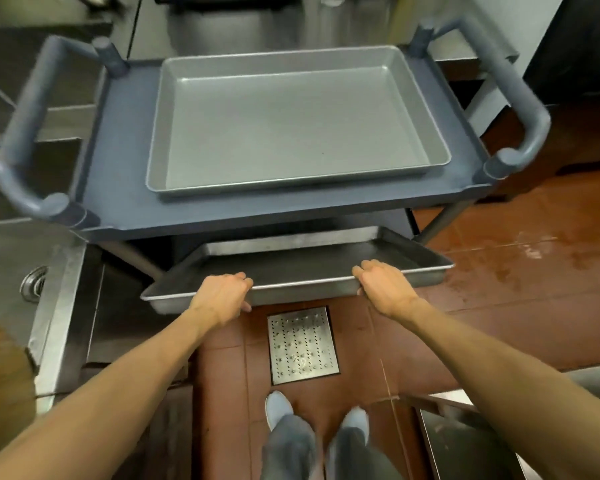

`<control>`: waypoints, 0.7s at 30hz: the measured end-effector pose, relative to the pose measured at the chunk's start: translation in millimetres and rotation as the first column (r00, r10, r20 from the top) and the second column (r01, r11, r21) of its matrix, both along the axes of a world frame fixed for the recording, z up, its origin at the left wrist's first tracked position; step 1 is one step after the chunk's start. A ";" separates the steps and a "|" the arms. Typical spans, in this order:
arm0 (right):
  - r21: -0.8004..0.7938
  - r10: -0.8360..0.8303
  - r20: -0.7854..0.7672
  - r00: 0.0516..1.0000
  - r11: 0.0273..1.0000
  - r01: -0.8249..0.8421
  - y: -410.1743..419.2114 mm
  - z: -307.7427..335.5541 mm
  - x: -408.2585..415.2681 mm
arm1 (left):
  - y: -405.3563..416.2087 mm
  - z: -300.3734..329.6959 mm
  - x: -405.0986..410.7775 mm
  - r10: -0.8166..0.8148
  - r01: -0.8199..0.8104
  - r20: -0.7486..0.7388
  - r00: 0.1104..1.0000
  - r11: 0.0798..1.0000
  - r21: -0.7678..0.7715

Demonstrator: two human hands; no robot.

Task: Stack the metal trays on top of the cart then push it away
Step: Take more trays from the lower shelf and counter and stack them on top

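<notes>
My left hand (222, 295) and right hand (383, 288) clamp the near rim of a metal tray (302, 268), half out from under the cart's top shelf (222, 206). Another tray (291, 123) lies flat on that shelf (between the grey handles).

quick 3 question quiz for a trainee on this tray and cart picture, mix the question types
1. True or false: the top shelf of the cart already carries a tray.
2. Which hands grip the lower tray? A) left hand only B) right hand only C) both
3. Fill in: the metal plate set in the floor between the person's feet and the cart is a ____.

Key
1. True.
2. C: the left hand and the right hand each hold its near rim.
3. Drain cover.
</notes>
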State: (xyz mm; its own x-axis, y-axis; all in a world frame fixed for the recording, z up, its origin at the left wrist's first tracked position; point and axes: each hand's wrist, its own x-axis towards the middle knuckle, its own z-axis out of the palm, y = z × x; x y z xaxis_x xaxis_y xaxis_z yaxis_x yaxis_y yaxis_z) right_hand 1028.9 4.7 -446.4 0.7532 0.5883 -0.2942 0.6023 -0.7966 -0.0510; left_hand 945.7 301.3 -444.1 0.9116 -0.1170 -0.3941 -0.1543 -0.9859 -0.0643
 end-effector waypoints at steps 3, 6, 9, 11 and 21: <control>-0.006 0.004 -0.060 0.998 1.000 -0.004 -8.1 33.1 -24.5 | -9.4 25.7 -26.4 0.013 -0.013 -0.024 1.000 1.000 -0.002; 0.007 -0.007 -0.106 0.994 1.000 0.008 -18.3 63.5 -39.9 | -18.2 55.5 -48.4 0.054 -0.054 0.002 0.999 0.998 -0.012; 0.024 0.033 -0.098 0.995 0.999 -0.031 -33.6 97.9 -52.8 | -27.6 95.3 -69.7 0.062 -0.060 0.079 0.995 0.998 -0.024; 0.042 0.043 -0.082 0.996 0.998 -0.040 -39.3 118.3 -55.7 | -28.4 120.5 -76.5 0.074 -0.071 0.108 0.991 0.997 -0.027; 0.049 0.141 -0.037 0.989 0.989 -0.139 -60.3 283.3 -81.2 | -55.4 287.8 -110.0 0.055 -0.065 0.156 0.986 0.996 0.058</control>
State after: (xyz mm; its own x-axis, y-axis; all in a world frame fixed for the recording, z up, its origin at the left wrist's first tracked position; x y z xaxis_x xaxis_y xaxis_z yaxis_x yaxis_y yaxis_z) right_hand 947.6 -55.6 -163.1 0.6504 0.7010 -0.2925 0.7045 -0.7007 -0.1126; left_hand 835.7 245.9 -156.3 0.9665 -0.0400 -0.2536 -0.0788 -0.9863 -0.1447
